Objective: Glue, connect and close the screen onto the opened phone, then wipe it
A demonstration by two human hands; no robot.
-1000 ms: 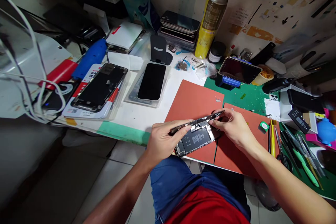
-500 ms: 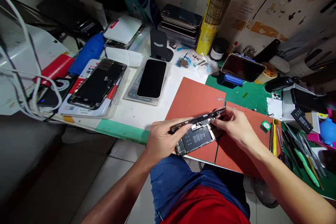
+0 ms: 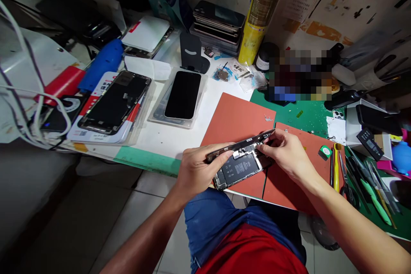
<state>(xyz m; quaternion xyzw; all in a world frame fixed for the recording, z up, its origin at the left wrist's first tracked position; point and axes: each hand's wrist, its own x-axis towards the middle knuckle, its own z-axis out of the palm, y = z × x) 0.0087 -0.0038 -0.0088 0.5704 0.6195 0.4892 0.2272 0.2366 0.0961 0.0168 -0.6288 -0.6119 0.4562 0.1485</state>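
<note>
An opened phone [image 3: 242, 168] lies at the table's near edge, its black battery and metal inner parts showing. Its phone screen [image 3: 240, 146] is tilted up along the far side. My left hand [image 3: 199, 167] grips the screen's left end, thumb on the inner face and fingers behind. At the other end my right hand [image 3: 285, 152] is closed, index finger at the screen's right end and thumb tip over the small parts at the top of the phone. What lies under that thumb is hidden.
Reddish mats [image 3: 237, 115] lie under the phone. Leftward are another phone [image 3: 183, 94] and a detached screen [image 3: 117, 100] on boxes. A yellow spray can [image 3: 257, 21] stands behind. Scissors [image 3: 346, 188], a yellow-handled tool [image 3: 336, 167] and several tweezers lie right. A patch at back right is blurred.
The view has shifted slightly. Both hands keep their places on the phone and its screen, with hardly any visible movement.
</note>
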